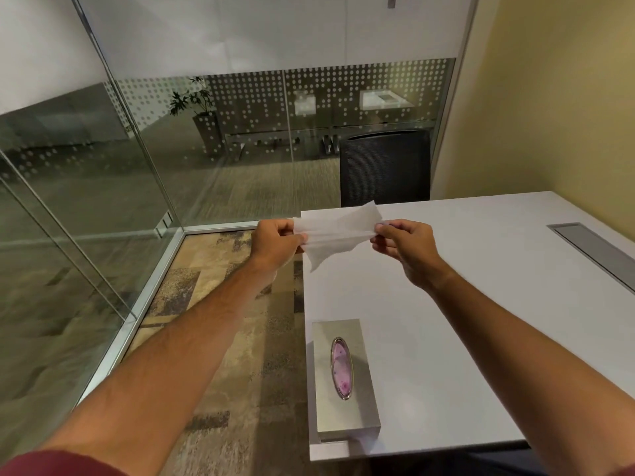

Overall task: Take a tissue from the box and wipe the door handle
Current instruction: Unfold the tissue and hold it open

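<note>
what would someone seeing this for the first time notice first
A thin white tissue stretched between the left hand and right hand over the white table's far left corner. Nearer, a silver metal tissue box with a pink oval opening sits along the table's left edge.

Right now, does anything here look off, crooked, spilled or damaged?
Nothing stands out. The tissue is whole, stretched between the left hand and the right hand above the table. The tissue box sits flat near the table's edge. No door handle is in view.
</note>
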Tool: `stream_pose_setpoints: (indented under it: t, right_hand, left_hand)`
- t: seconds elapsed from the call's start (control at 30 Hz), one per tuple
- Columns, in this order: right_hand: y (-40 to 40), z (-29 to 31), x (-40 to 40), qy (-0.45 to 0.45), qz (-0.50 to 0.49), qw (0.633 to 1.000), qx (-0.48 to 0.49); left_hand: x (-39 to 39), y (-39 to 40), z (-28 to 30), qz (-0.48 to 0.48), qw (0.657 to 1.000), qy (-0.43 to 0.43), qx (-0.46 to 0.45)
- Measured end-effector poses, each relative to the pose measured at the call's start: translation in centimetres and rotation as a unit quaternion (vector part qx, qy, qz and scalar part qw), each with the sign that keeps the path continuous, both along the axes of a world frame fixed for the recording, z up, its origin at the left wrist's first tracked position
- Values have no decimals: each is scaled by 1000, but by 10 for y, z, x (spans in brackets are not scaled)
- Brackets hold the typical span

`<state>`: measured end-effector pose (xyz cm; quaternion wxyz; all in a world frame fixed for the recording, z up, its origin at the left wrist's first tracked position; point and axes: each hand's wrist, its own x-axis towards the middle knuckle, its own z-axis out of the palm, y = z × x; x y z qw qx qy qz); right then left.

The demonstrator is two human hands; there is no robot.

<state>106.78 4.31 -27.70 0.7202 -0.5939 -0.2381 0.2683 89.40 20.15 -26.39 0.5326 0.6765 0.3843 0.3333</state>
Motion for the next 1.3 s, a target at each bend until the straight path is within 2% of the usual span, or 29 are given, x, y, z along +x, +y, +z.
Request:
stream_pose_setpoints:
  t: [0.2, 0.33, 0.43, 0.63, 0.77, 1.0, 1.2, 1.3]
  right_hand:
    - [9, 6, -3, 51, 2, 999, -8]
    - [15, 15, -5, 31, 38, 999, -13]
    - [19, 21, -9, 1, 74, 997, -32]
    - [22, 30, -20, -42, 194, 976, -89]
    - [23, 32, -25, -41, 238, 965, -99]
    - [20, 22, -18, -43, 188, 976, -102]
    - [13, 18, -10, -10, 208, 974, -86]
    - [12, 18, -8, -3, 168, 982, -80]
  left_hand:
    - [3, -5, -1, -28, 998, 9, -54]
    - [-2, -6, -7, -58, 992, 83, -70]
    - [-3, -10, -9, -99, 984, 146, -38]
    - [5, -19, 4, -158, 983, 84, -34]
    - [7, -21, 6, -178, 980, 33, -84]
    - [4, -16, 0, -123, 986, -44, -101]
    - [3, -13, 0, -83, 995, -39, -47]
    - [0, -11, 1, -61, 997, -36, -25]
